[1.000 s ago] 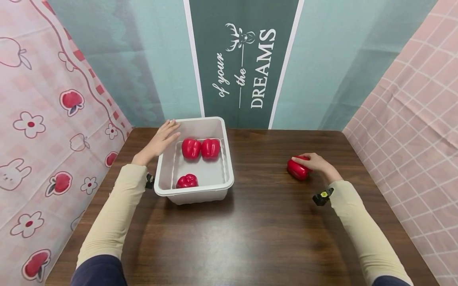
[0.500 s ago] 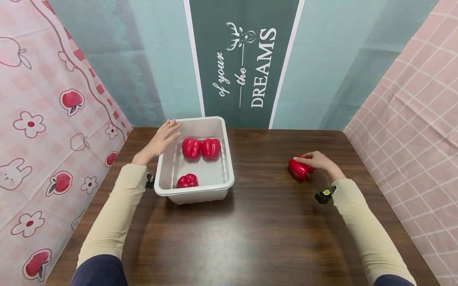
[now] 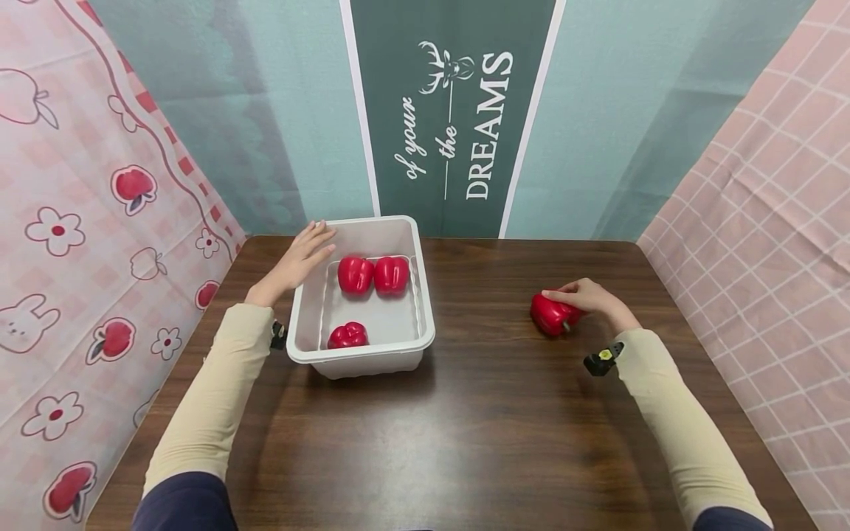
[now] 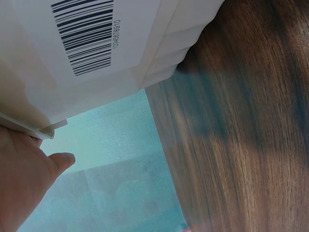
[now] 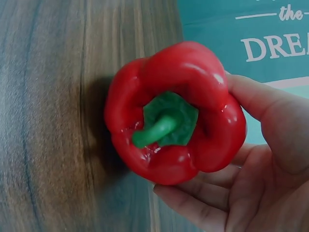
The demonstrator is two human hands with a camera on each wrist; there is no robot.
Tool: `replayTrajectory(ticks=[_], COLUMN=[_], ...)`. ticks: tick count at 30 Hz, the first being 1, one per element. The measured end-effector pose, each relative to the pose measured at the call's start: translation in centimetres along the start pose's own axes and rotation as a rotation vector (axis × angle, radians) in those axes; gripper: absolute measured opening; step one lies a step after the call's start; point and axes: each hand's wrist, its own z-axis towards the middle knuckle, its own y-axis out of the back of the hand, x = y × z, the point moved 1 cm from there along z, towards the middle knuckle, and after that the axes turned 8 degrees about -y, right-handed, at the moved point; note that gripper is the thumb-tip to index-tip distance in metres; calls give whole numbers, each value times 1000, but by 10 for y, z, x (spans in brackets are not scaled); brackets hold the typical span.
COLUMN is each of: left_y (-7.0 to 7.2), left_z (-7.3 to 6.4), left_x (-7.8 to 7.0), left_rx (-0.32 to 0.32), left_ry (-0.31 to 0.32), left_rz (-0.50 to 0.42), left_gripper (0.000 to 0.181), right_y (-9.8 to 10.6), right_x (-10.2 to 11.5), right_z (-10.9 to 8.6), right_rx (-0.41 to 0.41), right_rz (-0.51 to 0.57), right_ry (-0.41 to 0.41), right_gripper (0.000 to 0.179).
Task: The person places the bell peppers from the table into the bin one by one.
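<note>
My right hand (image 3: 587, 296) grips a red bell pepper (image 3: 553, 313) low over the table, at the right of the head view. In the right wrist view the bell pepper (image 5: 159, 67) faces the camera with its green stem (image 5: 161, 128); thumb and fingers curl round one side. On the left rim of a white plastic bin (image 3: 365, 354) rests my left hand (image 3: 299, 262), its fingers extended over the edge. The bin holds two red peppers (image 3: 373, 276) side by side at the back. Another red pepper (image 3: 348, 335) lies near the front wall.
The dark wood table (image 3: 478, 413) carries the bin left of centre. A blue-green cloth (image 3: 598, 147) hangs along the back edge. Patterned cloths stand at the left (image 3: 99, 243) and right (image 3: 764, 243) sides. The left wrist view shows a barcode label (image 4: 87, 34) on the bin's outer wall.
The bell pepper in my right hand has turned, so its stem now points toward the front, and it has shifted slightly left in the last half second. The left hand and bin stay put.
</note>
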Motion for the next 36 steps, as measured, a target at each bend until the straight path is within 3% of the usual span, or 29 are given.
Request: replayTrajectory(ticks=[17, 25, 36], left_y=[1, 0, 0], left_z=[1, 0, 0], left_x=[-4, -3, -1], left_rx=[-15, -12, -17], left_ry=[-5, 2, -1], left_rz=[25, 22, 16], left_gripper=[57, 56, 56], right_y=[0, 0, 2], right_x=[8, 14, 28], right_z=[5, 4, 3], right_rx=[60, 83, 76], right_rz=[100, 209, 221], right_ry=[30, 49, 55], right_gripper=[74, 66, 69])
